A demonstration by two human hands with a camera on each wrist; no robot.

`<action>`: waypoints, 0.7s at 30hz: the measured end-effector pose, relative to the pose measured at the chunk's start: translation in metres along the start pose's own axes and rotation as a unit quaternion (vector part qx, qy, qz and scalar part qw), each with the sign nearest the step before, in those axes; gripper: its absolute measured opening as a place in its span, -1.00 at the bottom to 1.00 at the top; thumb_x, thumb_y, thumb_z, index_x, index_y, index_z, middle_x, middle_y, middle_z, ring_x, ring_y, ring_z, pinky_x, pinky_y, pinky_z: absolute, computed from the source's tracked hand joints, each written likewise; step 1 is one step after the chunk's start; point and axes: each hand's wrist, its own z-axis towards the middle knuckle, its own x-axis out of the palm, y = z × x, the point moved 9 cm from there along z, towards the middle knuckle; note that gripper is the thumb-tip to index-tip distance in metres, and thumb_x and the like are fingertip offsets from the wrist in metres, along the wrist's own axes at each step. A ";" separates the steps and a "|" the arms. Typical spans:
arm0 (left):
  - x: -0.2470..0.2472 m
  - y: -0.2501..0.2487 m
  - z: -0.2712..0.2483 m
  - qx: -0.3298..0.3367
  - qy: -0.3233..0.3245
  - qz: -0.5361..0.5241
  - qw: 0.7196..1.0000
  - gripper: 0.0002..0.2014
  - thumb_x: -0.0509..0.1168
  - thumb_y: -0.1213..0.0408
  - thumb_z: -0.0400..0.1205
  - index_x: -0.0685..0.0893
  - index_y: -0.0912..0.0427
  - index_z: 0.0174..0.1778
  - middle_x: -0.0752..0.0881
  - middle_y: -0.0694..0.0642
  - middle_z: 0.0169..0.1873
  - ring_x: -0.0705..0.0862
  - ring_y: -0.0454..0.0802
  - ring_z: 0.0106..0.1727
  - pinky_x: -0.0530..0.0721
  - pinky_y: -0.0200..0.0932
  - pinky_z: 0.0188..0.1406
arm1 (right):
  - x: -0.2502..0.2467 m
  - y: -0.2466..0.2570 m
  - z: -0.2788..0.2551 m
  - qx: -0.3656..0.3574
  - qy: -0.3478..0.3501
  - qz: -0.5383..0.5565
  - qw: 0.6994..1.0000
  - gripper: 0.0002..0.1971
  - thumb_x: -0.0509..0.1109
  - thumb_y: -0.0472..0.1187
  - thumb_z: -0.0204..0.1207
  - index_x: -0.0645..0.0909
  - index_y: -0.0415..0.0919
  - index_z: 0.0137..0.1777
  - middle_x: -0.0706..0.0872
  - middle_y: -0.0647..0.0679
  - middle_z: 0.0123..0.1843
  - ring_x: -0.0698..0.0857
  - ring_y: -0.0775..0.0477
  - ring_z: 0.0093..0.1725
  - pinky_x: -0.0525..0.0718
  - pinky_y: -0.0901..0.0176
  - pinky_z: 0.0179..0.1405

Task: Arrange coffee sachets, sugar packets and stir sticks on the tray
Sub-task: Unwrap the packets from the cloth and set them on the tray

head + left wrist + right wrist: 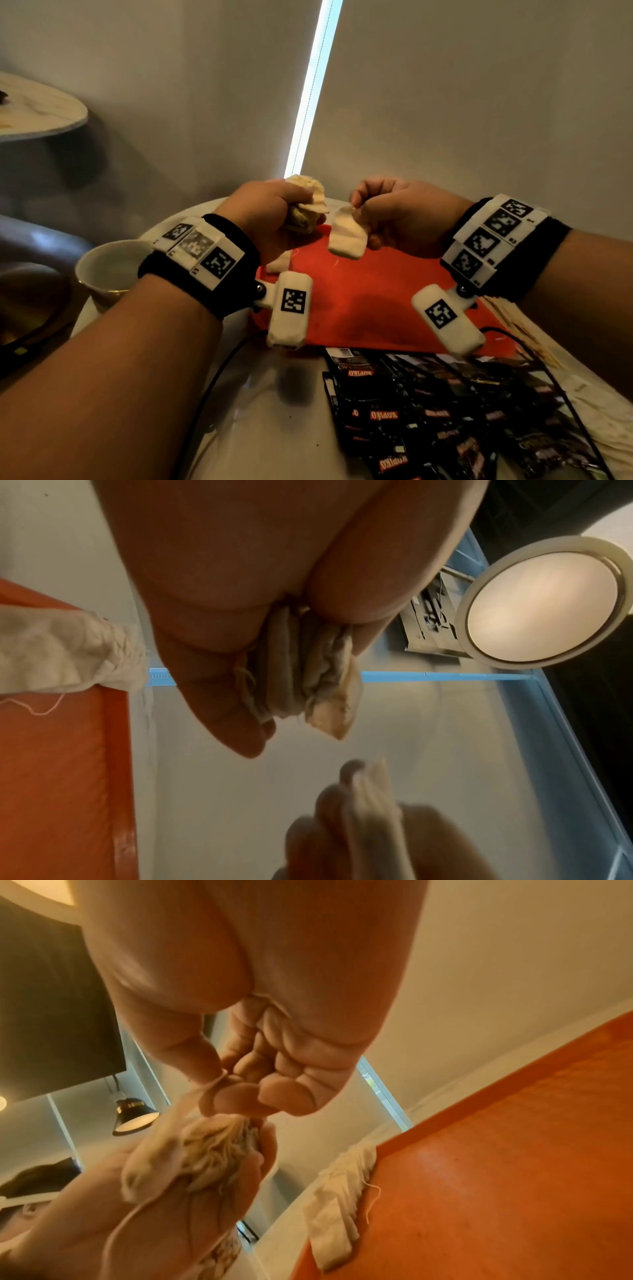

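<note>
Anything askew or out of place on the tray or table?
Yes. One cream cloth pouch lies across the far left rim of the red tray, half off it. The black coffee sachets sit in a loose overlapping heap on the white table, none on the tray.

Lighting: dim, warm indoor. Sources: bright vertical window slit [313, 85], overexposed; round ceiling lamp [544, 601], glaring; shaded lamp [135, 1118]. Shadows: soft, under wrists on the bench [274, 411]. Quality: sachet print [445, 421] smeared; near fingers [346, 772] blurred; straight edges bowed toward frame borders.
</note>
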 end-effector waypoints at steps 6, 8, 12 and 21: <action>0.016 0.005 -0.005 -0.001 0.056 0.041 0.998 -0.65 0.26 0.20 0.75 0.59 0.28 0.41 0.76 0.23 0.02 0.79 0.07 -0.13 0.79 -0.06 -0.21 | -0.011 0.007 0.010 -0.029 -0.069 0.014 0.997 -0.82 0.33 -0.52 0.57 0.61 -0.24 -0.15 0.69 -0.09 -0.41 0.65 0.01 -0.47 0.63 0.23 -0.54; 0.019 0.004 -0.009 0.000 0.077 0.043 0.996 -0.63 0.33 0.20 0.69 0.59 0.28 0.38 0.79 0.20 -0.03 0.82 0.05 -0.15 0.79 -0.06 -0.19 | -0.009 0.005 0.014 -0.034 -0.083 0.021 0.996 -0.82 0.33 -0.50 0.60 0.61 -0.23 -0.14 0.70 -0.10 -0.37 0.67 -0.01 -0.43 0.69 0.20 -0.49; 0.015 0.003 -0.006 0.017 0.063 0.030 0.997 -0.60 0.31 0.50 0.64 0.54 0.36 0.43 0.72 0.35 0.11 0.80 0.14 -0.14 0.78 -0.04 -0.27 | -0.007 0.001 0.019 -0.032 -0.103 0.045 0.993 -0.88 0.35 -0.47 0.62 0.62 -0.26 -0.07 0.75 -0.17 -0.24 0.75 -0.09 -0.30 0.77 0.08 -0.32; 0.004 0.000 0.001 0.034 0.029 0.005 0.999 -0.67 0.26 0.47 0.71 0.58 0.32 0.41 0.74 0.33 0.06 0.77 0.13 -0.18 0.78 -0.04 -0.29 | 0.004 -0.025 0.024 0.010 -0.039 0.029 0.999 -0.78 0.42 -0.46 0.54 0.61 -0.30 0.15 0.79 -0.18 -0.16 0.74 -0.05 -0.27 0.67 0.16 -0.35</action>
